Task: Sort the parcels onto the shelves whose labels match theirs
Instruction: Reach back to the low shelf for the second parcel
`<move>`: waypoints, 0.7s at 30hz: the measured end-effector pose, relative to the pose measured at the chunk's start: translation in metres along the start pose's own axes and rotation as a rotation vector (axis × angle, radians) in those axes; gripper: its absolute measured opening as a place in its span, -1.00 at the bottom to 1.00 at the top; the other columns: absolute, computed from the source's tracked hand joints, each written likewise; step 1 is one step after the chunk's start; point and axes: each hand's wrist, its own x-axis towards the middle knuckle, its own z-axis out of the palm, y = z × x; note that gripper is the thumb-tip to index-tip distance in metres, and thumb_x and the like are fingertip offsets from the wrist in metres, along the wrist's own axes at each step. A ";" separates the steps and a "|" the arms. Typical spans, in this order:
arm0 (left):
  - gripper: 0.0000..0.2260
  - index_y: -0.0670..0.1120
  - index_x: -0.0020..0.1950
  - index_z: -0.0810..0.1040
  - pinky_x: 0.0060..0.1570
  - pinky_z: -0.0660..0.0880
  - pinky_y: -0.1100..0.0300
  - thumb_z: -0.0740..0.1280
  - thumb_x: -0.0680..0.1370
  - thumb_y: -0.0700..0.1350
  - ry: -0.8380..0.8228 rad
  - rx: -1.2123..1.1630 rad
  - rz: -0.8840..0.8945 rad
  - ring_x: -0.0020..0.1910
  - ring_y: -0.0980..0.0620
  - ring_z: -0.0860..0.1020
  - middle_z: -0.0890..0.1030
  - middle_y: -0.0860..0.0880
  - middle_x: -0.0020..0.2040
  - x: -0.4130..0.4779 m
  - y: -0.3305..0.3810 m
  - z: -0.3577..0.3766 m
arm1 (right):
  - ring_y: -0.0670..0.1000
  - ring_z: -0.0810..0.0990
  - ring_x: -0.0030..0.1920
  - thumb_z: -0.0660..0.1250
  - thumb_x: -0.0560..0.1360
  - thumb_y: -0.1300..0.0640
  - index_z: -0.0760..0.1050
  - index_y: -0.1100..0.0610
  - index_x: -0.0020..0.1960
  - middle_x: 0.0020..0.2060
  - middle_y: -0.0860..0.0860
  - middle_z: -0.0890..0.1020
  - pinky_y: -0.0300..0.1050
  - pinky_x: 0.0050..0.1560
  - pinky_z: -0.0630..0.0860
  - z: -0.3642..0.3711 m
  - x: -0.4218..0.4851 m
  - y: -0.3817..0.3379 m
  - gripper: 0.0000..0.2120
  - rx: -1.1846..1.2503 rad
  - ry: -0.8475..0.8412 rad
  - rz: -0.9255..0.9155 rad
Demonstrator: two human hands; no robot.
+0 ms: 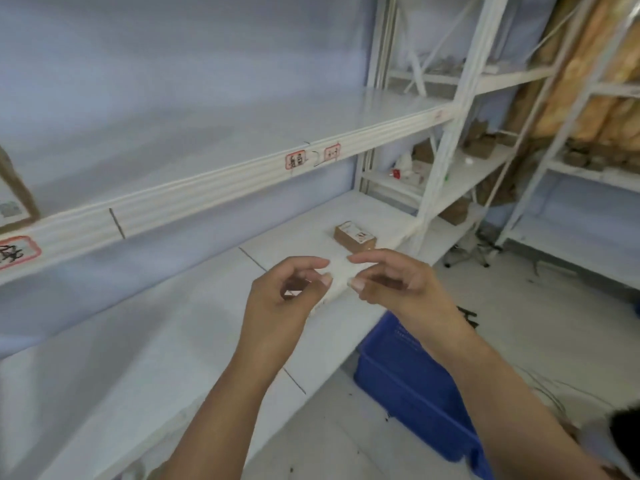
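A small brown cardboard parcel (pixel 355 234) with a white label lies on the lower white shelf (pixel 145 344), near its right end. My left hand (pixel 287 292) and my right hand (pixel 388 278) hover side by side just in front of it, over the shelf's front edge. Both hold nothing, with fingers curled and apart. The upper shelf (pixel 207 133) carries red-framed labels (pixel 296 160) on its front rail. Another red-framed label (pixel 15 252) shows at the far left. A brown-edged parcel (pixel 14 199) sits at the left edge on the upper shelf.
A blue plastic crate (pixel 415 386) stands on the floor below my right arm. More white racks (pixel 460 174) to the right hold brown boxes and small items. A person's dark hair (pixel 627 434) shows at the lower right corner.
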 end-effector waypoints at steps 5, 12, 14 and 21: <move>-0.85 0.11 0.03 0.77 -0.04 0.53 0.25 0.50 0.58 -0.14 -0.072 0.017 -0.070 -0.08 0.08 0.66 0.70 0.07 -0.16 0.015 -0.016 0.082 | 0.01 0.75 -0.02 0.55 0.56 0.18 0.74 -0.06 0.20 -0.05 0.09 0.80 -0.21 0.08 0.62 -0.080 0.000 0.031 -0.75 0.001 0.063 0.064; -0.83 0.15 0.01 0.76 0.11 0.59 0.12 0.48 0.60 -0.14 -0.023 0.035 -0.176 0.02 0.11 0.67 0.72 0.16 -0.12 0.034 -0.045 0.180 | -0.17 0.73 -0.06 0.53 0.58 0.15 0.72 -0.07 0.22 -0.11 -0.06 0.79 -0.36 -0.04 0.58 -0.178 0.011 0.080 -0.76 -0.027 0.098 0.136; -0.82 0.12 0.01 0.76 0.05 0.56 0.20 0.47 0.60 -0.17 -0.019 0.027 -0.209 -0.05 0.20 0.67 0.73 0.15 -0.11 0.039 -0.055 0.204 | -0.23 0.70 -0.12 0.52 0.58 0.15 0.73 -0.07 0.20 -0.14 -0.08 0.77 -0.39 -0.08 0.55 -0.200 0.017 0.095 -0.77 -0.034 0.088 0.164; -0.85 0.05 0.10 0.75 -0.03 0.53 0.26 0.45 0.61 -0.16 0.004 0.065 -0.314 -0.01 0.15 0.68 0.76 0.04 0.02 0.064 -0.081 0.262 | -0.08 0.75 -0.01 0.53 0.58 0.08 0.72 -0.09 0.20 -0.13 -0.04 0.77 -0.11 0.18 0.65 -0.251 0.051 0.138 -0.79 -0.068 0.045 0.213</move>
